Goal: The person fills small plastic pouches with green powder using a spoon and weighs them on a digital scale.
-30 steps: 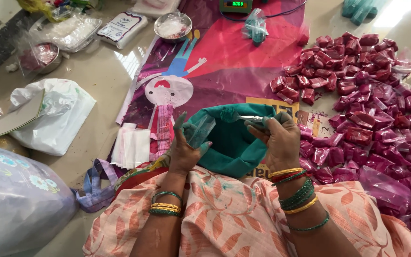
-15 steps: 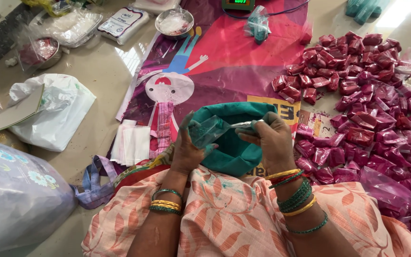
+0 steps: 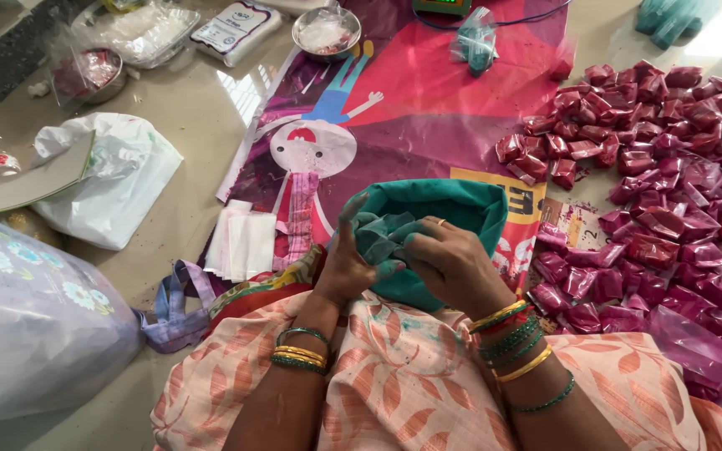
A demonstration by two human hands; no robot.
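L hand (image 3: 346, 266): fingers curled, pinching small teal-dusted clear plastic packet (image 3: 380, 235) from its left side.
R hand (image 3: 453, 266): closed on same packet from the right; 1 ring shows.
Packet: 1, held betw. both hands, just above mouth of teal cloth bag (image 3: 453, 209).
Bag: 1, open, in the lap, on pink printed poster sheet (image 3: 428, 100).
Red-pink packets (image 3: 653, 167): pile at right, too many to count.
Steel bowls: 2, far side, bowl w/ white powder (image 3: 326, 32), bowl w/ red powder (image 3: 85, 75).

teal bag (image 3: 453, 213): matt cloth | red packets (image 3: 653, 167): glossy plastic | bowl (image 3: 326, 33): shiny metal | floor (image 3: 185, 108): polished
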